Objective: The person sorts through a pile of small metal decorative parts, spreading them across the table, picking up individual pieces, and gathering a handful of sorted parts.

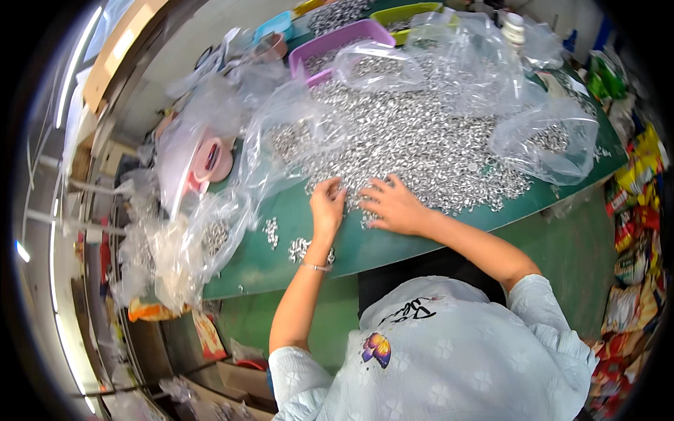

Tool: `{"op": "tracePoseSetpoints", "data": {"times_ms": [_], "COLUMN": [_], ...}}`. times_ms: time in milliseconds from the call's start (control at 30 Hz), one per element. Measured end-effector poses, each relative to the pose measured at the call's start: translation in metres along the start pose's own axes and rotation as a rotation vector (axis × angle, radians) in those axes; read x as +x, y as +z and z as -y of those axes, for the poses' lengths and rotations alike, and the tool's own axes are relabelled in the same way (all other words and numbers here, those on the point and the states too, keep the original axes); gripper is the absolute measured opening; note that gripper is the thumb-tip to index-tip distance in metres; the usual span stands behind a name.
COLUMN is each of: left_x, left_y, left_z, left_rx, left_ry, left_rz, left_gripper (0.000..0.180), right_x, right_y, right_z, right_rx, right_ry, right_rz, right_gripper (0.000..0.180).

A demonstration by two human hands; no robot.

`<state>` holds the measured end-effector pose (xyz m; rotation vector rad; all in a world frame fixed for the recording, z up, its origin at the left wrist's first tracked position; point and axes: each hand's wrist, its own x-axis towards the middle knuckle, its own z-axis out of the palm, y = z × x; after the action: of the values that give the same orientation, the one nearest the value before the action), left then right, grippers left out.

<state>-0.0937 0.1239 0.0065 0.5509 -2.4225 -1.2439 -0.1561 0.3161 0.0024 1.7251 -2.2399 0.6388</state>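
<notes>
A wide heap of small shiny metal pieces (428,151) covers much of the green table (295,270). At the heap's near left edge is my left hand (326,205), its fingers curled in toward the thumb; whatever lies between them is too small to make out. My right hand (395,205) rests at the near edge of the pile, palm down with fingers spread over the pieces. Close to my left wrist lies a small group of metal pieces (300,250), and a second little cluster (271,233) sits further left.
Clear plastic bags (547,144) holding pieces lie on the right, back and left of the table. A purple bin (340,43), a green bin (407,11) and a white bottle (513,31) stand at the back. A pink container (213,160) is at left; colourful packages (635,189) line the right.
</notes>
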Motion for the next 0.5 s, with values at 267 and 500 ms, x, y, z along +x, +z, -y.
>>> {"op": "tracePoseSetpoints", "data": {"times_ms": [267, 500], "left_x": [-0.013, -0.016], "left_y": [-0.033, -0.02], "left_z": [0.0, 0.003], "left_rx": [0.451, 0.341], "left_ry": [0.056, -0.105], "left_rz": [0.089, 0.041], "left_gripper": [0.062, 0.056], "right_x": [0.003, 0.011], "right_y": [-0.014, -0.022], "right_z": [-0.038, -0.028], "right_rx": [-0.072, 0.145], "right_ry": [0.077, 0.106], "right_rz": [-0.07, -0.057], "right_gripper": [0.015, 0.017]}}
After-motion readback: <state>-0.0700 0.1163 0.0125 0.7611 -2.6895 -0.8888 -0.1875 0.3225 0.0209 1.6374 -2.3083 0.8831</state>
